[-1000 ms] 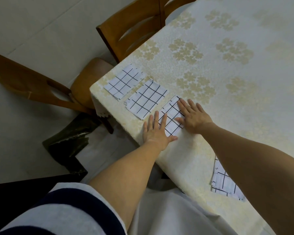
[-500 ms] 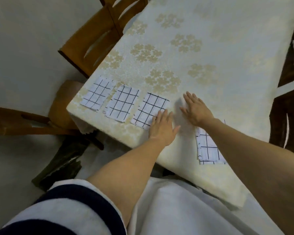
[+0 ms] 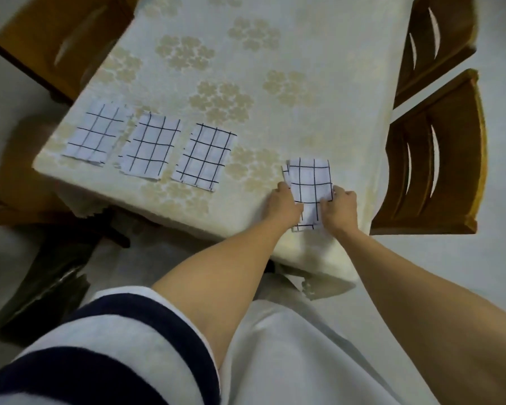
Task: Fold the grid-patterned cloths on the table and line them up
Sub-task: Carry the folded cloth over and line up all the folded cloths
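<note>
Three folded white cloths with black grid lines lie in a row near the table's front left edge: the left cloth (image 3: 95, 133), the middle cloth (image 3: 151, 146) and the right cloth (image 3: 205, 156). Further right, a small stack of grid cloths (image 3: 310, 182) sits near the front edge. My left hand (image 3: 284, 204) grips the stack's left side and my right hand (image 3: 340, 207) grips its right side, fingers curled over the top cloth. The stack's near end is partly covered by my hands.
The table (image 3: 260, 68) wears a cream cloth with floral print. Wooden chairs stand at the right (image 3: 438, 153), back right (image 3: 433, 39) and back left (image 3: 56, 39). A dark bag (image 3: 50, 285) lies on the floor at the left.
Both hands left the third folded cloth and moved right to the stack, where they now grip its sides. The camera view swung to the right.
</note>
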Available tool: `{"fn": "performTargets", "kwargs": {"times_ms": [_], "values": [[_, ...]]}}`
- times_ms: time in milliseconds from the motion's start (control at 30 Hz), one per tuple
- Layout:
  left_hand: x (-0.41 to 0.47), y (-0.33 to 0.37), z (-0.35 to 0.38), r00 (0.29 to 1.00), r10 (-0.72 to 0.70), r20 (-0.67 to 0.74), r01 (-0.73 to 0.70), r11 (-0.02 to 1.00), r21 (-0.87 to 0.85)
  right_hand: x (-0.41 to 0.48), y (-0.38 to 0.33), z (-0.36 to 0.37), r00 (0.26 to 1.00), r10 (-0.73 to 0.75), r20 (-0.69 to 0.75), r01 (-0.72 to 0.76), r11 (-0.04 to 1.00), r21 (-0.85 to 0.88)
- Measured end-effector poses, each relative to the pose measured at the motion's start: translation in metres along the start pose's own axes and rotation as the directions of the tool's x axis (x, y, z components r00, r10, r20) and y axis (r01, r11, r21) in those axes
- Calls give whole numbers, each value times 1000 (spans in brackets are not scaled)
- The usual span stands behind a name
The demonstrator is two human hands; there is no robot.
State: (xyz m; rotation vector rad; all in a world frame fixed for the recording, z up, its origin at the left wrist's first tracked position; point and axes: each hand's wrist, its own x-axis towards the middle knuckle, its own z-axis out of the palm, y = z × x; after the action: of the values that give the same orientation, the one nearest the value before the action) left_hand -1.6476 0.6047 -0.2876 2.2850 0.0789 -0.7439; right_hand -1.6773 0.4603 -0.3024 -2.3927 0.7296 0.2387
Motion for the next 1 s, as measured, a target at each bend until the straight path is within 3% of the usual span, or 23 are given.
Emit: {"fn": "performTargets", "kwargs": {"times_ms": [133,300,433,567,767,1000], "values": [[2,-5,2,993,-26,-114,29,999,28,1,-3,-1,1000,18,19,-21,984,177],[4,-10,-22,968,-93,-235,60,988,-142,16,-17,9,982,96,165,-154,912,381],[2,-19,-42,918,-14,-397,26,999,27,26,-41,24,969,75,237,-174,886,429],[1,-28,-47,921,77,-381,-40,994,103,31,-72,45,969,9,248,-129,873,470],[3,-31,-26,943,49,-330,4,987,158,30,-71,38,943,-212,258,162,965,204],[7,-36,-14,963,73,-261,11,951,308,54,-58,16,854,-364,372,447,879,-165]]}}
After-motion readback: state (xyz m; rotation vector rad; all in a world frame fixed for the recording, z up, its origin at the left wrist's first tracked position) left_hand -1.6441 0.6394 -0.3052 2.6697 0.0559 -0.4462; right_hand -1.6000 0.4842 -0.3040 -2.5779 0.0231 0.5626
